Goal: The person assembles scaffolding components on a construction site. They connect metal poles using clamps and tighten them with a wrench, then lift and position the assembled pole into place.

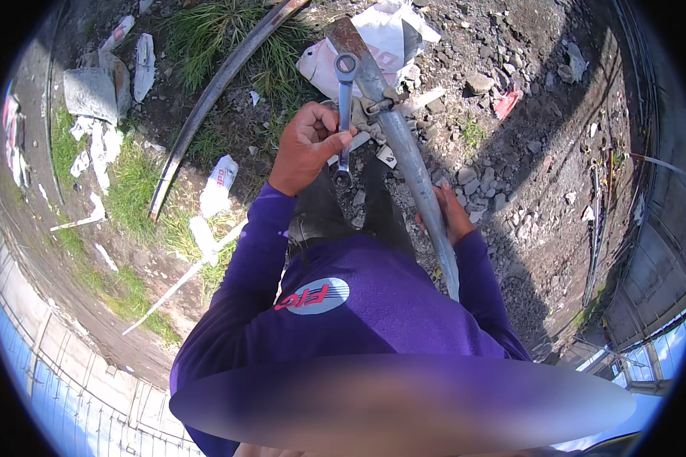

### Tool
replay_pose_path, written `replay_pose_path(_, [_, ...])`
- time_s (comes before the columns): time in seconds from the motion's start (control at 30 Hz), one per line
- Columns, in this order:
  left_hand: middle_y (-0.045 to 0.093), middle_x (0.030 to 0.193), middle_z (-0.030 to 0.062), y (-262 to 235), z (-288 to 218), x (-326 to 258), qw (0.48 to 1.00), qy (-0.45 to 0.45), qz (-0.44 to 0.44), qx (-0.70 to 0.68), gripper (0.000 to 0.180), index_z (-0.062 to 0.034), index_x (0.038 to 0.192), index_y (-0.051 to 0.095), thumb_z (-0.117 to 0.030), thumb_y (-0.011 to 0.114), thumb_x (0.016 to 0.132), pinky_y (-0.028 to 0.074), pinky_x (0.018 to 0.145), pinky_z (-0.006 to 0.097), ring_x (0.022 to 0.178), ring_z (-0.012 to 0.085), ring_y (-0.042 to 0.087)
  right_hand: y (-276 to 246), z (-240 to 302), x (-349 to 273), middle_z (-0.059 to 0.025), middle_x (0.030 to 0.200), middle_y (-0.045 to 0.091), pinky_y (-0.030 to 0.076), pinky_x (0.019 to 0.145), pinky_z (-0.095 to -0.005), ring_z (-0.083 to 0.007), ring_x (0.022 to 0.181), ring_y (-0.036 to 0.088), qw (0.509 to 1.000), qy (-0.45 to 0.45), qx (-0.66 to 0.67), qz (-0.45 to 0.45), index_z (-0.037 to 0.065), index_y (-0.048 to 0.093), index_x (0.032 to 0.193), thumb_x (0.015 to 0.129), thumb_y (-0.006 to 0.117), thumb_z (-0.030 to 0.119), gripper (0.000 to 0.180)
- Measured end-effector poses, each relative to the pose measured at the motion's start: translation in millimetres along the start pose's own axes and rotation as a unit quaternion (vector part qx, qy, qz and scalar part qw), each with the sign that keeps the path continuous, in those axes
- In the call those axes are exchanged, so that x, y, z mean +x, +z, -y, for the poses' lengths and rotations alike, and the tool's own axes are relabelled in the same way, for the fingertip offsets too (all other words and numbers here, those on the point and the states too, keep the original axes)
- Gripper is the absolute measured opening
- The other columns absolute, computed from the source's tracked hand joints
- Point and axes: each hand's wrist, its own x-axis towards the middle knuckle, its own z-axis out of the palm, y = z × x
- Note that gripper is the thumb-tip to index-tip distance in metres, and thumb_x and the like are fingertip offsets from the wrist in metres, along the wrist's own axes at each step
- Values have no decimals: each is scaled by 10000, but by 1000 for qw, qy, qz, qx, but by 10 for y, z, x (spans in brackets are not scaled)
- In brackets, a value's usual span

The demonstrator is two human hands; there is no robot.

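My left hand [303, 148] is closed around the middle of a shiny double-ended ring wrench [344, 99], which stands nearly upright in the picture. One ring end points away from me, the other toward my legs. Just right of the wrench, a long grey metal pipe [413, 164] slants from the rusty far end down to my right side. A clamp [383, 103] with a bolt sits around the pipe near its far part. My right hand [455, 215] grips the pipe lower down, its fingers partly hidden behind it.
A curved metal strip [206, 107] lies in the grass on the left. White sacks [320, 65] and scraps are strewn about, with a red scrap [504, 104] on the right. Loose stones [480, 183] cover the ground by my feet. Thin rods [596, 228] lie at the far right.
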Motion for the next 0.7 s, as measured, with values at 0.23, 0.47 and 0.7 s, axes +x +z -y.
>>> replay_pose_path(0.23, [659, 911, 55, 1177, 88, 101, 994, -7, 46, 104, 289, -37, 1043, 496, -37, 747, 899, 556, 667, 250, 809, 108, 673, -173, -116, -247, -109, 1108, 597, 561, 763, -340, -161, 934, 614, 994, -99, -32, 16, 86, 369, 1559, 1017, 287, 731, 847])
replay_pose_path(0.47, [660, 876, 50, 1795, 394, 133, 981, -44, 101, 160, 278, -30, 1014, 526, -47, 773, 886, 561, 631, 239, 746, 96, 669, -445, 8, -464, -154, 1204, 623, 501, 879, -322, -175, 973, 608, 992, -113, -15, 58, 154, 412, 1567, 1022, 237, 732, 813])
replay_pose_path(0.7, [665, 873, 51, 2189, 606, 226, 968, -65, 127, 205, 252, -30, 1011, 539, -48, 761, 893, 569, 641, 239, 774, 103, 681, -558, 178, -652, -116, 1412, 558, 418, 1062, -315, -190, 1180, 575, 987, -156, -11, 24, 136, 467, 1533, 1043, 280, 679, 754])
